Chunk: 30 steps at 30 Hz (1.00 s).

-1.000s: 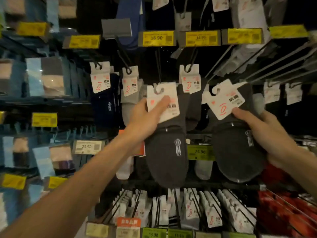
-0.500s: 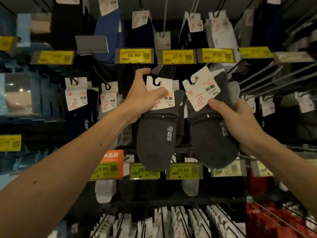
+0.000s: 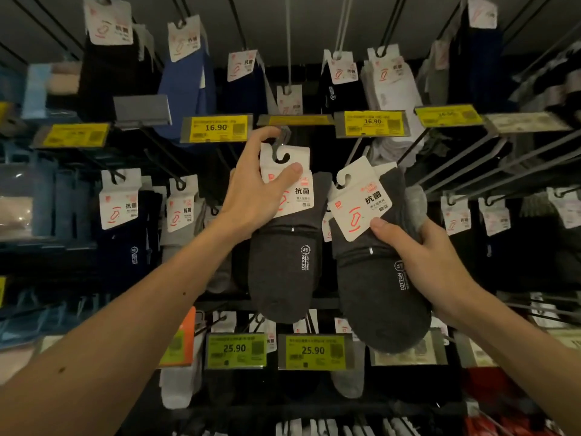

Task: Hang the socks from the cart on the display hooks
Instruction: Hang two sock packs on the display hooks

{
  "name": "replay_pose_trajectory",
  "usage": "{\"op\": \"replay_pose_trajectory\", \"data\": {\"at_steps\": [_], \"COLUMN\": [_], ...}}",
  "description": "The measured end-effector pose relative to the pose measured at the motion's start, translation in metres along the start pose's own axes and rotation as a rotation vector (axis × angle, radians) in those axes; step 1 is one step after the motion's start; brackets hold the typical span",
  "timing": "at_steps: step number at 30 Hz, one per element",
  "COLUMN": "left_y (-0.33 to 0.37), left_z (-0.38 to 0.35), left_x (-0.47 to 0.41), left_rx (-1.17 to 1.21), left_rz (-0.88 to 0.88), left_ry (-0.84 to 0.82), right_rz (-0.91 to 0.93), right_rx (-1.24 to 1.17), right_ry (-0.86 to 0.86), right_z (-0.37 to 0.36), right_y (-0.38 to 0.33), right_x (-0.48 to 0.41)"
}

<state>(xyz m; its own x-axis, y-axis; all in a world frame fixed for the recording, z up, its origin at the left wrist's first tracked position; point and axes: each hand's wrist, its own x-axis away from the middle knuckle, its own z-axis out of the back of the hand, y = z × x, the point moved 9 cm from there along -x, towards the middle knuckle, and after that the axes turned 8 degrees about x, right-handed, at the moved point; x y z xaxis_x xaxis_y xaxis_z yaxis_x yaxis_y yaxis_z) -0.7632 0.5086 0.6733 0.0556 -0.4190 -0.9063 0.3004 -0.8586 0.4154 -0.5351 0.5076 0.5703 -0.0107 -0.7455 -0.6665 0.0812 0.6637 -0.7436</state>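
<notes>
Two dark grey sock packs are up at the rack, one in each hand. The left hand (image 3: 251,196) pinches the white card (image 3: 292,190) of the left pack (image 3: 283,272), thumb on the card's face and forefinger raised to the tip of a grey hook (image 3: 284,136). The card's cut-out sits right at that tip; whether it is threaded on cannot be told. The right hand (image 3: 421,256) grips the right pack (image 3: 377,294) round its middle, thumb on the lower edge of its card, tilted and just beside the left pack.

Close above the hook tip hangs a tilted price tag (image 3: 295,120), between two yellow 16.90 tags (image 3: 217,129). Carded socks crowd the rows around: blue socks (image 3: 188,89) and black ones above left, white socks (image 3: 393,83) above right, navy socks (image 3: 125,256) and grey ones left of the forearm. Long grey rods (image 3: 471,158) fan out to the right. Below the packs are two 25.90 tags (image 3: 235,349) and an orange sign (image 3: 185,338), with more hanging socks behind the held packs.
</notes>
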Motion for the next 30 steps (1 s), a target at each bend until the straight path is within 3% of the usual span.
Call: {"op": "replay_pose_trajectory", "data": {"at_steps": [12,19,30], "left_y": [0.007,-0.001,-0.008], "left_z": [-0.006,-0.016,-0.019], "left_x": [-0.024,-0.03,-0.024], "left_rx": [-0.048,-0.083,-0.31], "left_rz": [-0.023,0.046,-0.044], "left_ry": [-0.009,-0.149,-0.04], "right_rz": [0.014,-0.006,0.014], "right_rx": [-0.016,-0.009,-0.012], "right_ry": [-0.031,-0.023,-0.037], "right_z": [0.003,0.014,0.01], "right_y": [-0.003,0.007,0.002], "right_x": [-0.007,-0.006,-0.005]}}
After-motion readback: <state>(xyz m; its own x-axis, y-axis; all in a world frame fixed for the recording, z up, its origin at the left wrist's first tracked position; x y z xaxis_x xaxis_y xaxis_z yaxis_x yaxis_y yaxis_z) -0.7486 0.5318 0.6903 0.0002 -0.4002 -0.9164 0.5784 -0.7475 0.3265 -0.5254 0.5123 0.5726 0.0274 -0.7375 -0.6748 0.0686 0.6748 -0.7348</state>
